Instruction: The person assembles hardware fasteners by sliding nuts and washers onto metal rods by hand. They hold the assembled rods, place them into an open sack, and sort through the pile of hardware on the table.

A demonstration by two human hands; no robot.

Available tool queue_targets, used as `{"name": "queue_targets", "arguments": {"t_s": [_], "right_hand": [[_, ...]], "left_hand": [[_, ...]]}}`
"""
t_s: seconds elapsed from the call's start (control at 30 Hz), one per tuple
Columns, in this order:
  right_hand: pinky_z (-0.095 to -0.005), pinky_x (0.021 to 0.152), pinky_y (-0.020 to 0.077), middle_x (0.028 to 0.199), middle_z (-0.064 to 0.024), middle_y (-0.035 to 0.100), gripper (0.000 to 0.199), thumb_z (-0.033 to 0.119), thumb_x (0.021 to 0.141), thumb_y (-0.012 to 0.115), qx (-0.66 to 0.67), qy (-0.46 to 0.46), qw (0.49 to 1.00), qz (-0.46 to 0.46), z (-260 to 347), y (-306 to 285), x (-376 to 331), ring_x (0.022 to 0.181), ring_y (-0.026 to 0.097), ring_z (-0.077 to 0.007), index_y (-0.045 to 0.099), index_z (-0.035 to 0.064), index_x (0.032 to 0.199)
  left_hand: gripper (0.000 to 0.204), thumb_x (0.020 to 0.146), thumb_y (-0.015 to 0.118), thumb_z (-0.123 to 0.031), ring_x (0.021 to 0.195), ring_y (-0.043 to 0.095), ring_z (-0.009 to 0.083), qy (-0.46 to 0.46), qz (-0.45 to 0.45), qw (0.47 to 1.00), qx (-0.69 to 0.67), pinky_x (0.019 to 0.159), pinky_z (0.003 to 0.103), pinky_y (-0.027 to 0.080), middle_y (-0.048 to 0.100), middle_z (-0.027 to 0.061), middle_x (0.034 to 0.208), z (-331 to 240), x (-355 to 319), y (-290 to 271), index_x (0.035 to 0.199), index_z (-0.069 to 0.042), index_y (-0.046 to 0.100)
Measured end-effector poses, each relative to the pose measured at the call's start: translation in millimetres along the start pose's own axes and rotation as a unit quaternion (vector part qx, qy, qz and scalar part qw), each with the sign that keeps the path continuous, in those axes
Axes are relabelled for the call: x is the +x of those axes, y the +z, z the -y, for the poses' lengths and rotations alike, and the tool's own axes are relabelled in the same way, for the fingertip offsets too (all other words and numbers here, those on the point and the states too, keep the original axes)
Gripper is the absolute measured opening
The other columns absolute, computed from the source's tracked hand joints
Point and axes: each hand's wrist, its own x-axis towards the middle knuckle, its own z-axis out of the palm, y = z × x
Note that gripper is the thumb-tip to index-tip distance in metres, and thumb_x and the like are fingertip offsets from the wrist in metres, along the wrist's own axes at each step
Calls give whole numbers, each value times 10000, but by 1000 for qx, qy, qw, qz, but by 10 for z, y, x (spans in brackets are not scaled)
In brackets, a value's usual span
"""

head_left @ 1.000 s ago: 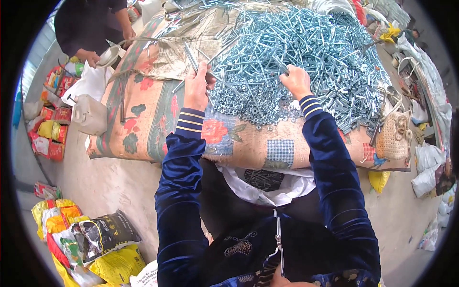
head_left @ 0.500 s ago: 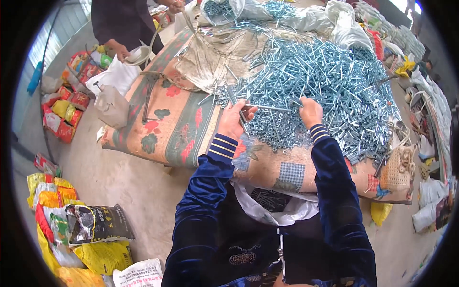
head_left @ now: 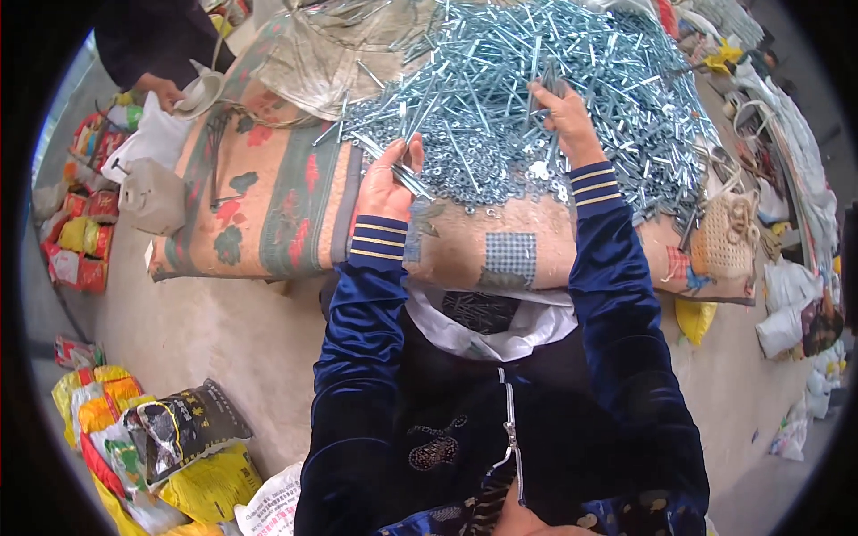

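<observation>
A broad heap of shiny bluish metal bolts (head_left: 617,67) covers the far side of the padded table. Small nuts and washers (head_left: 469,165) are spread along its near edge. My left hand (head_left: 386,186) is at the left end of the nuts, palm turned up, with fingers curled round a few long bolts (head_left: 413,184). Farther off, my right hand (head_left: 572,129) reaches into the heap and pinches what looks like a bolt (head_left: 556,82) between thumb and fingers. Just below the table's near edge, a white sack (head_left: 438,332) gapes with dark bolts inside.
A patterned quilt (head_left: 299,205) covers the table, with a brownish cloth (head_left: 313,67) beyond. At left are a plastic jug (head_left: 152,198) and another person's hand (head_left: 161,89) by a pale scoop-like container. A woven bag (head_left: 726,234) lies at right. Filled bags (head_left: 192,429) crowd the floor lower left.
My right hand has moved away from me, deeper into the heap. My left hand has shifted left, still holding bolts. The whole view has tilted down somewhat.
</observation>
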Motion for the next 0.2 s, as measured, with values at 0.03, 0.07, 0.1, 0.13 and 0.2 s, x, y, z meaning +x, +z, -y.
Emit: {"name": "queue_targets", "arguments": {"t_s": [0.03, 0.07, 0.1, 0.13, 0.2], "right_hand": [[-134, 426, 269, 812, 3, 635, 204, 187, 857, 630, 32, 0, 999, 27, -25, 42, -81, 536, 450, -9, 581, 72, 1018], [-143, 420, 284, 811, -3, 633, 203, 187, 868, 616, 52, 4, 998, 41, -50, 77, -180, 553, 470, -12, 570, 70, 1027], [-140, 418, 286, 816, -8, 636, 202, 191, 871, 612, 54, 13, 997, 57, -60, 140, -292, 569, 479, -12, 567, 70, 1027], [-137, 417, 287, 821, -14, 640, 201, 195, 875, 608, 56, 22, 996, 72, -95, 176, -382, 585, 487, -11, 565, 70, 1026], [-179, 505, 360, 797, -7, 651, 209, 223, 871, 621, 41, 58, 994, 87, -195, 244, -510, 621, 518, -61, 553, 83, 1010]], "left_hand": [[143, 812, 574, 121, 927, 612, 318, -7, -6, 1000, -10, 764, 354, 594, 577, 197, 956, 73, -13, -7, 930, 83, 502], [141, 811, 575, 123, 930, 612, 319, -13, -12, 1000, -20, 765, 354, 594, 578, 201, 961, 141, -18, -4, 926, 82, 504], [142, 812, 573, 123, 940, 609, 324, -26, -10, 999, -28, 763, 368, 593, 578, 209, 976, 198, -3, -49, 930, 85, 503], [142, 812, 573, 123, 940, 609, 324, -30, -9, 999, -28, 763, 368, 593, 578, 209, 976, 265, -23, -42, 930, 85, 503], [151, 817, 576, 111, 947, 607, 329, -56, -28, 998, -25, 760, 395, 591, 571, 220, 1001, 444, -83, -47, 947, 84, 504]]}}
